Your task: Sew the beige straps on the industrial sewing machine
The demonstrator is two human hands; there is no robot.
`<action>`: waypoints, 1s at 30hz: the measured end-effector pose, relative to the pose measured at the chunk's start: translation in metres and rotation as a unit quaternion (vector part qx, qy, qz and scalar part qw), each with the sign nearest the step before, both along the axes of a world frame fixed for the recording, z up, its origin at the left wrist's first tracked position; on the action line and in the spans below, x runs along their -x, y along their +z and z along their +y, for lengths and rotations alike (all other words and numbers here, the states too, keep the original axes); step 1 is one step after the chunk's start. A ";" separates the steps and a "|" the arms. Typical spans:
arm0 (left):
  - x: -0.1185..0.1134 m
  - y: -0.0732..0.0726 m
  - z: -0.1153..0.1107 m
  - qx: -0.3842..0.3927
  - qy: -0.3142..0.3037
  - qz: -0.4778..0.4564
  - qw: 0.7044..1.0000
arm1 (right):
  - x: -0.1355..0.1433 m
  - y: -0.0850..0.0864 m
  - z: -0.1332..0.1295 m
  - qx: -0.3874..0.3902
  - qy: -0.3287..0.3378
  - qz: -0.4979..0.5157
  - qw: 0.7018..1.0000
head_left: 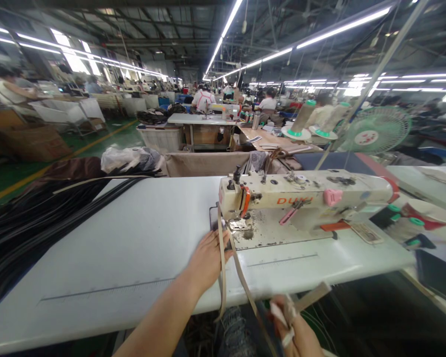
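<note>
Nearest, low at right: right hand [297, 329] closed around a blurred beige strip [314, 296], below the front edge of the desk [134, 238]. Left hand [206, 255] palm-down beside the sewing machine [305, 192], with narrow beige straps [223, 277] running past from the needle area and over that rounded edge; pinching or not, impossible to tell. Probably light, limp, not fragile; best pinched flat across the width. Room leftward, as far as black strips [44, 238]; rightward, blocked by machine.

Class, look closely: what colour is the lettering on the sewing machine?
The lettering on the sewing machine is orange, best seen in the head view.
</note>
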State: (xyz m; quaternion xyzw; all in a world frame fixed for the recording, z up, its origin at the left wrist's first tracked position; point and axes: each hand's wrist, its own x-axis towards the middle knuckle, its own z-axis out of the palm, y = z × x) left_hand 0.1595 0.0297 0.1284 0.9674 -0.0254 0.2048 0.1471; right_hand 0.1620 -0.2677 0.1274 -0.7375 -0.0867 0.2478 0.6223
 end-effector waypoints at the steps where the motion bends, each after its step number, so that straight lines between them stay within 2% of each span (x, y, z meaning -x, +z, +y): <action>1: 0.000 0.000 0.000 -0.001 -0.001 0.001 1.000 | 0.000 0.000 0.000 0.007 0.013 0.006 1.000; 3: 0.000 -0.001 0.001 -0.005 -0.002 0.005 1.000 | 0.002 -0.001 0.002 0.015 0.070 0.061 0.996; 5: 0.000 -0.002 0.001 -0.006 -0.002 0.007 1.000 | 0.005 -0.004 0.008 -0.010 0.142 0.155 0.978; 6: 0.000 -0.002 0.001 -0.006 -0.001 0.007 1.000 | 0.006 -0.005 0.011 -0.030 0.156 0.195 0.968; 8: 0.000 -0.003 0.001 -0.004 -0.001 0.003 1.000 | 0.008 -0.007 0.015 -0.065 0.132 0.250 0.957; 11: 0.001 -0.003 0.000 -0.007 0.003 0.002 1.000 | 0.007 -0.006 0.018 -0.087 0.046 0.308 0.946; 15: 0.001 -0.001 0.000 -0.012 0.003 0.004 1.000 | 0.003 0.005 0.018 -0.128 -0.033 0.320 0.938; 21: 0.000 0.000 0.000 -0.027 0.001 0.011 1.000 | 0.003 0.026 0.032 -0.108 -0.030 0.269 0.956; 30: 0.001 0.001 -0.001 -0.014 0.005 0.008 1.000 | 0.003 0.024 0.045 -0.122 -0.019 0.267 0.956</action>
